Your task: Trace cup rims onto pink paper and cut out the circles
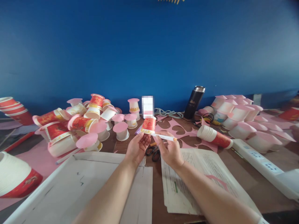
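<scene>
Red-and-gold paper cup [149, 125]: raised above the desk [244, 179], near the middle of my view, slightly tilted.
Left hand [139, 146]: I see its grip closed on the cup's lower edge, thumb and fingers together.
White tube [164, 137]: pen-like, orange at one end, reaching from beside the cup's lower edge into the right hand [170, 152], whose grip is clamped on it.
Scissors [156, 154]: dark-handled, lying between the two hands on my feed.
Pink paper [171, 127]: round holes cut through it, spread behind the right hand.
Nested cups [216, 137]: lying on their side, right of that paper.
Disc-topped cups [121, 132]: I count many, heaped at left and clustered again at right.
Black thermos [193, 103]: leaning by the blue wall, white cable [167, 112] beside it.
Nearest me: white board [53, 189] at left, printed sheet [193, 199] at right, power strip [261, 163] beyond.
</scene>
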Tool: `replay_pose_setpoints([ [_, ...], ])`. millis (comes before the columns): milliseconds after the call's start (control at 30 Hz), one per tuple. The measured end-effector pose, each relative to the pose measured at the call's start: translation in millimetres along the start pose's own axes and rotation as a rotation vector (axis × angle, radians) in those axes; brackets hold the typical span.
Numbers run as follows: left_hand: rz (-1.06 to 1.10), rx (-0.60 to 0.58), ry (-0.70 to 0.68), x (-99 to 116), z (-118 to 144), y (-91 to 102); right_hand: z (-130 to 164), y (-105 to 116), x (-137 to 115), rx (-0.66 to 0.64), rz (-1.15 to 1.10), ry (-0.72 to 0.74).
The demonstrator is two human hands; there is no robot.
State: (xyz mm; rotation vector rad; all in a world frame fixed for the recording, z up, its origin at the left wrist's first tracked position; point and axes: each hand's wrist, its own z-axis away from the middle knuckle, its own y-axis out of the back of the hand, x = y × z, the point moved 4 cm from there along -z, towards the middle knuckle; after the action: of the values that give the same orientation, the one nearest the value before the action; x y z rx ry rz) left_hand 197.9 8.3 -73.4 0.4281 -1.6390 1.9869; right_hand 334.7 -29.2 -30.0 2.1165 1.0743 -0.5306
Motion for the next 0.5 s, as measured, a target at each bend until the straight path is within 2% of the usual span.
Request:
replay_pose_setpoints([
  [67, 0.01, 0.009, 0.005, 1.1, 0.2, 0.5, 0.9, -0.4, 0.3, 0.0, -0.064, -0.033],
  [167, 0.018, 0.029, 0.009, 3.2, 0.1, 1.4, -0.3, 2.0, 7.6, 0.097, -0.209, -0.147],
  [267, 0.023, 0.028, 0.022, 4.6, 0.6, 0.3, -3.7, 1.9, 24.1, 0.193, -0.413, -0.355],
  [333, 0.025, 0.015, 0.044, 4.4, 1.7, -1.4, -4.4, -2.4, 37.6, 0.218, -0.571, -0.567],
  [433, 0.014, -0.018, 0.092, 3.0, 4.6, -3.9, -0.1, -17.4, 51.1, 0.09, -0.833, -0.92],
  [500, -0.003, -0.04, 0.121, 1.9, 6.3, -4.7, 3.4, -26.7, 52.7, -0.039, -0.977, -1.062],
])
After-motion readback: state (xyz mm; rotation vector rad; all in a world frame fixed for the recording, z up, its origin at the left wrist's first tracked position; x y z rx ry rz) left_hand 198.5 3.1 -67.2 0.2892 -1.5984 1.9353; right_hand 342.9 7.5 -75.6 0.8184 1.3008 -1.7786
